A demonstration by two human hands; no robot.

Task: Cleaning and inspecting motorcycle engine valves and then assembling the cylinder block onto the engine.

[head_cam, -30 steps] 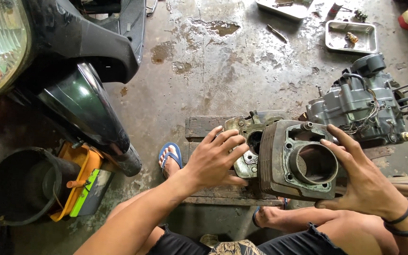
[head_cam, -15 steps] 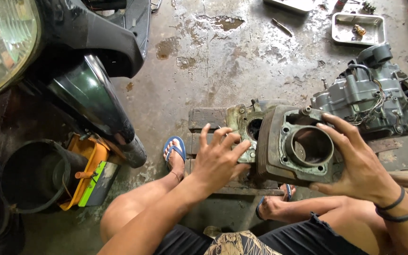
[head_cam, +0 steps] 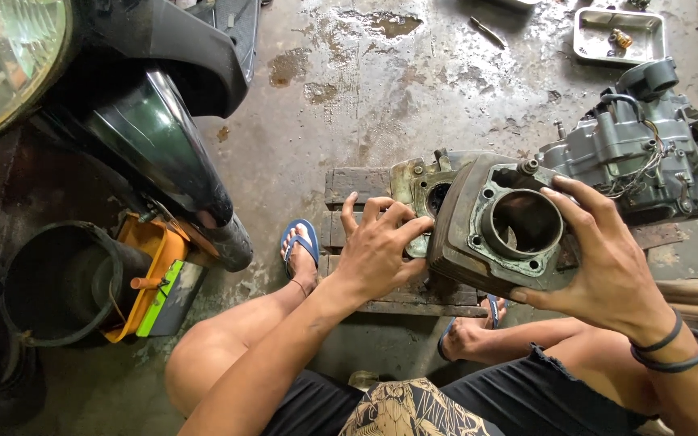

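Note:
A grimy grey engine cylinder block [head_cam: 494,242] with a round bore is tilted up toward me, just above a wooden pallet [head_cam: 361,186]. My right hand [head_cam: 607,266] grips its right side, fingers over the top edge. My left hand [head_cam: 377,250] rests with spread fingers against its left side. Behind it lies a lighter cylinder head piece [head_cam: 418,182]. A grey motorcycle engine case [head_cam: 632,157] with wires stands to the right on the pallet.
A motorcycle front with headlamp [head_cam: 10,56] and dark fender [head_cam: 155,153] fills the left. Below it sit a black bucket [head_cam: 54,278] and an orange container [head_cam: 151,274]. A metal tray [head_cam: 616,32] with small parts lies far right on the wet concrete floor. My sandalled feet rest by the pallet.
Both hands have tipped the cylinder block up a little, so its bore faces me more. The view has shifted slightly downward.

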